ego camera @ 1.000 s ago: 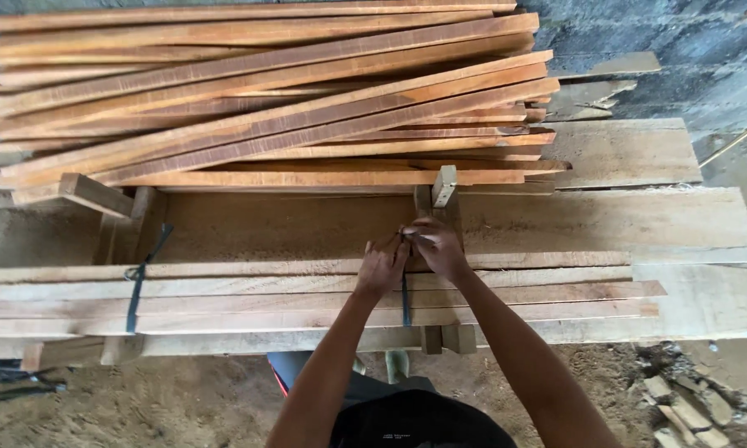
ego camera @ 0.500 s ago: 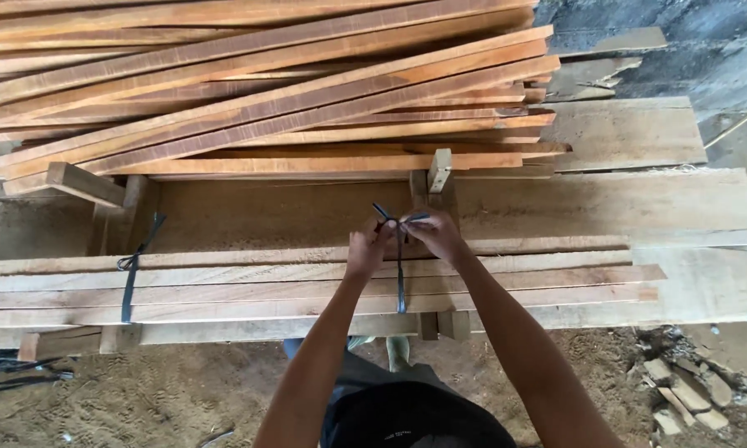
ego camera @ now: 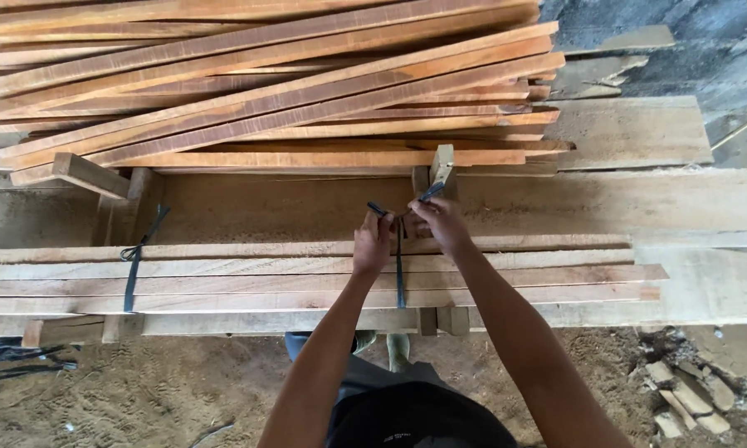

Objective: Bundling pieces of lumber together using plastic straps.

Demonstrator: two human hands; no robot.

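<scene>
the dark strap [ego camera: 400, 274] runs over a flat bundle of slats [ego camera: 307, 278] lying across the middle of the view, and both its loose ends rise at about 12 o'clock from the hands, where they cross. the left hand [ego camera: 372, 242] pinches one end between closed fingers at the bundle's far edge; the right hand [ego camera: 441, 222], just beside it at 2 o'clock, grips the other end the same way, so the band is drawn taut against the wood, apparently to cinch the pieces together. a second strap [ego camera: 131, 265], already knotted, circles the same bundle well off at 9 o'clock. the slats are pale, rough-sawn and long, laid edge to edge on upright wooden posts [ego camera: 440, 178] that look like a cradle keeping them aligned. beyond, at 12 o'clock, a loose stack of reddish boards [ego camera: 290, 91] fans out at slight angles, its grain streaked. under it lie wide grey planks [ego camera: 622, 199], and sandy ground [ego camera: 141, 390] shows at 7 o'clock.
</scene>
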